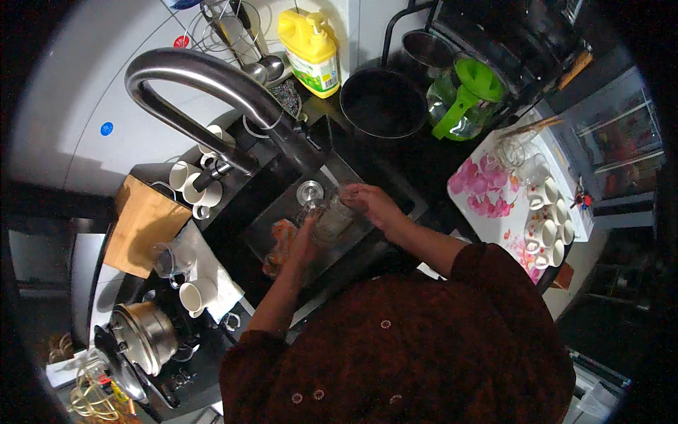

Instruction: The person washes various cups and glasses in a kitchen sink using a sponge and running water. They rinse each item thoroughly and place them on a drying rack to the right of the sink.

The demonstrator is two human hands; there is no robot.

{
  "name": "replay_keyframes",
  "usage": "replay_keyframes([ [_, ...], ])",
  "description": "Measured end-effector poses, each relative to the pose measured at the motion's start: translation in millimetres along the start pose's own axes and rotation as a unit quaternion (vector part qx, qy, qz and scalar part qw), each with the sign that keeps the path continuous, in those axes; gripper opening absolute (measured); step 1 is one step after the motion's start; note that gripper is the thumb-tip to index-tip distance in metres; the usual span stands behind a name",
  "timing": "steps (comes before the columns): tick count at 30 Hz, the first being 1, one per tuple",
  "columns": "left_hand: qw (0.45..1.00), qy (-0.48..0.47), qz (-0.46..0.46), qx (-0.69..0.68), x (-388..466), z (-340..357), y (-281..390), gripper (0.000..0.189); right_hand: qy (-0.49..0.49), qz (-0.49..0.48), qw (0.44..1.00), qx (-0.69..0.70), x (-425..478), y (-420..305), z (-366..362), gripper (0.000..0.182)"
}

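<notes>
Over the dark sink (265, 225), both of my hands are close together. My left hand (308, 233) is on the side of a clear glass vessel (333, 220), its fingers partly hidden by glare. At the other side of the vessel, near its rim, my right hand (365, 204) has its fingers bent together; whether they pinch anything is not clear. Beside the vessel lies the round metal drain strainer (310, 193). An orange and white cloth (280, 244) rests in the sink, left of my left forearm. The metal faucet (212, 79) arches above the sink.
Several white mugs (204, 193) stand left of the faucet, near a wooden block (145, 228). A glass pitcher (172, 259) and a mug (197, 294) are at lower left, above a steel pot (145, 336). Behind stand a yellow pump bottle (312, 58) and black pan (384, 103). A floral tray (476, 206) holds cups.
</notes>
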State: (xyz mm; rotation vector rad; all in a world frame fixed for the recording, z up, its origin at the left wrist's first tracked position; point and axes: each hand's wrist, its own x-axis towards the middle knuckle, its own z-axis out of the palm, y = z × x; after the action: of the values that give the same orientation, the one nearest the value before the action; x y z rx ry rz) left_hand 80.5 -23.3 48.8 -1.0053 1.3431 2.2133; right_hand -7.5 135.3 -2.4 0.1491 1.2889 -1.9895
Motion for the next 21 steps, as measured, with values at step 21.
replay_keyframes([
  [21, 0.635, 0.271, 0.333, 0.642, -19.8, -21.6, 80.0, 0.033, 0.021, 0.154, 0.986, 0.067, 19.6, 55.2, 38.5, 0.035],
])
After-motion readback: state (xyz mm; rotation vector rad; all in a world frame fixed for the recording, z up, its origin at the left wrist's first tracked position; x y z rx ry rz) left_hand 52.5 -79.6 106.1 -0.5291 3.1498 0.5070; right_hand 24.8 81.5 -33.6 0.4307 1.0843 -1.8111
